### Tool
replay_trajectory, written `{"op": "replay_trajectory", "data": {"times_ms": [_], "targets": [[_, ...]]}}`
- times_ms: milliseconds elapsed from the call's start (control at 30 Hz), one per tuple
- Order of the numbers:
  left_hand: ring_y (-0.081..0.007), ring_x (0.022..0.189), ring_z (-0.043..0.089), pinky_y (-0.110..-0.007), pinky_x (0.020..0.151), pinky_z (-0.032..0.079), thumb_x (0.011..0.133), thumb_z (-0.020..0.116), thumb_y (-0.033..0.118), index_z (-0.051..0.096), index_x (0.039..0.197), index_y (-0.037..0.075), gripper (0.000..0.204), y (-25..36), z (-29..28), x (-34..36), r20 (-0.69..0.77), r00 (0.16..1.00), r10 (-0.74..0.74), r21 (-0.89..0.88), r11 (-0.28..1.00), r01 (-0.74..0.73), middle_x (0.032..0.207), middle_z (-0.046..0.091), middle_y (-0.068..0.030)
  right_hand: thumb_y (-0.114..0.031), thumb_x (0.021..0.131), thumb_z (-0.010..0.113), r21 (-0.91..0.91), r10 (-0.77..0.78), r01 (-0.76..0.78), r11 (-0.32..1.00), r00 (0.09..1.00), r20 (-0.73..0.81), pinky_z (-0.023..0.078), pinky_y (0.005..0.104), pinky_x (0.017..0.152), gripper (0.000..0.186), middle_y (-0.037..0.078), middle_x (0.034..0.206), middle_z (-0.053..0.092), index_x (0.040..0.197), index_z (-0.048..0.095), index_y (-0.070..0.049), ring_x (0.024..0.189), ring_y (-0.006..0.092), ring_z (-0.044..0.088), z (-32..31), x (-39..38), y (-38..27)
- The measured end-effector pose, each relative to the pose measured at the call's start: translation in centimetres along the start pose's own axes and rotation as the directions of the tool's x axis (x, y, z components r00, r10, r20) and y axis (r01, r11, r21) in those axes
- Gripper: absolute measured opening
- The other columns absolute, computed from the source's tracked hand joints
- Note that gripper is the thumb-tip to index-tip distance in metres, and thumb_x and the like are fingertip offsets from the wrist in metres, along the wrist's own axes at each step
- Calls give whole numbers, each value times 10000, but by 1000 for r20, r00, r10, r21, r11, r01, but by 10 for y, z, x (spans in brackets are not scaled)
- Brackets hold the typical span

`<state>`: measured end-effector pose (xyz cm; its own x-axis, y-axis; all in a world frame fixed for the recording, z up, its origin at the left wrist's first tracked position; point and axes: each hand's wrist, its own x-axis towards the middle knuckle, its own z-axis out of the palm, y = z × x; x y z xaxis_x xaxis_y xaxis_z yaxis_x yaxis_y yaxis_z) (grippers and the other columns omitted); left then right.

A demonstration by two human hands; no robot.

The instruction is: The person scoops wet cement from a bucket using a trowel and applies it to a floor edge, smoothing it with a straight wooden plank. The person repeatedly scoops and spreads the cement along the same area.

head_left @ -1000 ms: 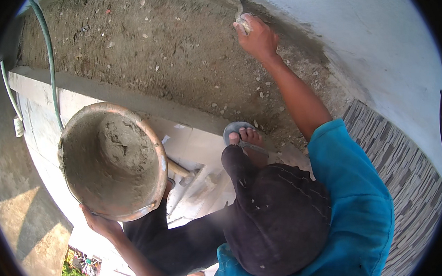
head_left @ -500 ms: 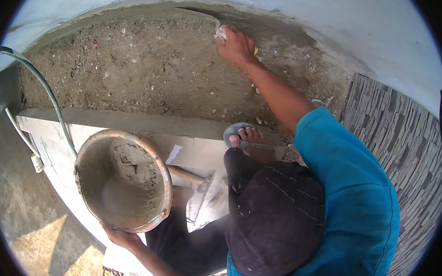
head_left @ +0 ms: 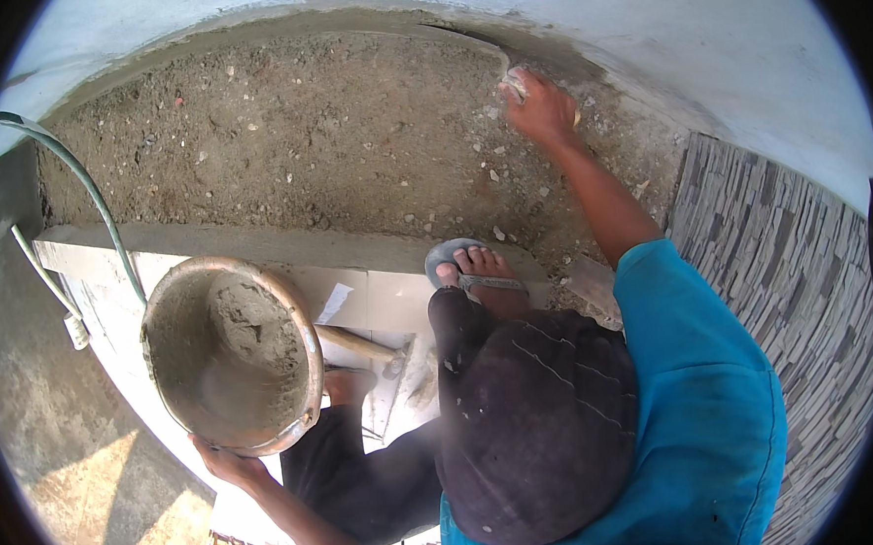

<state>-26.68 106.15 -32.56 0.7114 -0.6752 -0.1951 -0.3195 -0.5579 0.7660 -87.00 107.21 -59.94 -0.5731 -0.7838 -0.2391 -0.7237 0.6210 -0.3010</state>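
My right hand (head_left: 540, 107) is closed round the handle of a trowel (head_left: 501, 57), whose thin blade lies along the foot of the pale wall (head_left: 641, 25). Smooth grey mortar (head_left: 344, 21) forms a strip where that wall meets the rough, stony bed (head_left: 291, 142). Down at the left, my left hand (head_left: 231, 465) grips the lower edge of a round bucket (head_left: 298, 304), with its fingers partly hidden beneath. The bucket is tilted, its mouth facing up, and wet grey mortar (head_left: 251, 317) clings inside it.
A tiled ledge (head_left: 346, 243) borders the bed, with my sandalled foot (head_left: 486, 270) on it. Behind the bucket lies a wooden handle (head_left: 356, 343). A green hose (head_left: 80, 158) curves at the left. Striped stone cladding (head_left: 751, 246) covers the right wall.
My right hand and the trowel have slid to the right along the wall's foot. The bucket, held by my left hand, has shifted slightly left in the picture.
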Motion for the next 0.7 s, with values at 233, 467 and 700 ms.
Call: {"op": "replay_trajectory", "data": {"times_ms": [233, 467, 700], "targets": [[-272, 1219, 552, -400, 1038, 482, 1084, 435, 330, 461, 1405, -103, 540, -1, 2, 1, -15, 999, -28, -54, 998, 27, 1381, 529, -191, -455, 945, 610, -58, -127, 127, 990, 992, 3, 500, 482, 967, 449, 97, 1289, 660, 1289, 647, -169, 1172, 317, 636, 10, -25, 35], [-276, 1254, 531, -392, 1044, 485, 1085, 443, 317, 420, 1430, -112, 550, 1, -1, 3, 0, 1000, 31, 50, 998, -31, 1414, 499, -201, -464, 961, 594, 91, -83, 74, 993, 992, 92, 519, 490, 907, 466, 101, 1279, 659, 1311, 627, -159, 1122, 324, 657, 33, -3, -37], [-281, 1261, 525, -395, 1058, 469, 1081, 449, 336, 424, 1431, -107, 565, 6, 4, 5, 1, 1000, -10, 7, 1000, 10, 1426, 490, -202, -459, 941, 618, 73, -33, 39, 997, 996, -80, 513, 485, 926, 436, 91, 1266, 670, 1269, 655, -173, 1092, 335, 669, 41, 3, -9]]}}
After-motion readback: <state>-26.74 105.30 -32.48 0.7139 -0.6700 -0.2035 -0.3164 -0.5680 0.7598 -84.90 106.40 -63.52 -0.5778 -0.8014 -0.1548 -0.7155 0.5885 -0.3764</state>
